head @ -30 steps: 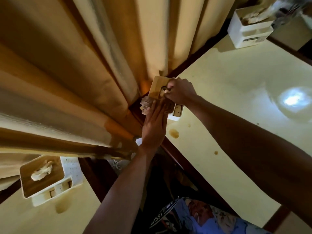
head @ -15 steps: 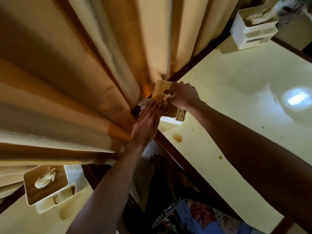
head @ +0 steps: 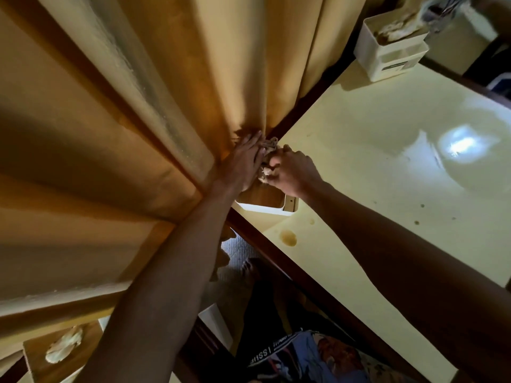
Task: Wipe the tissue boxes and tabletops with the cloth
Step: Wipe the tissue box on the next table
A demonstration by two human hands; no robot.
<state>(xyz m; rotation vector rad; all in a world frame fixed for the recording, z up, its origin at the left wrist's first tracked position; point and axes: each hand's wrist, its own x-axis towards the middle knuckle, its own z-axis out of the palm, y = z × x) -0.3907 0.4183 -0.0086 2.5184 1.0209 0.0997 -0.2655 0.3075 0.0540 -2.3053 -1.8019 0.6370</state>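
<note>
A white tissue box with a wooden lid (head: 260,199) stands at the near corner of the pale yellow tabletop (head: 373,161), against the curtain. My left hand (head: 243,164) lies flat on the lid with straight fingers, pressing a brownish cloth (head: 270,143) that bunches out past the fingertips. My right hand (head: 293,172) is curled over the lid's right side and grips the box where a tuft of tissue (head: 266,172) sticks out. Most of the lid is hidden under both hands.
A yellow curtain (head: 138,106) hangs close on the left. A second tissue box (head: 387,56) stands at the table's far corner, and a third (head: 55,357) on another table at bottom left. Brown stains (head: 288,238) mark the tabletop near its dark wooden edge (head: 276,261).
My left hand has slid the cloth away from me across the lid, toward the curtain. My right hand stays on the box.
</note>
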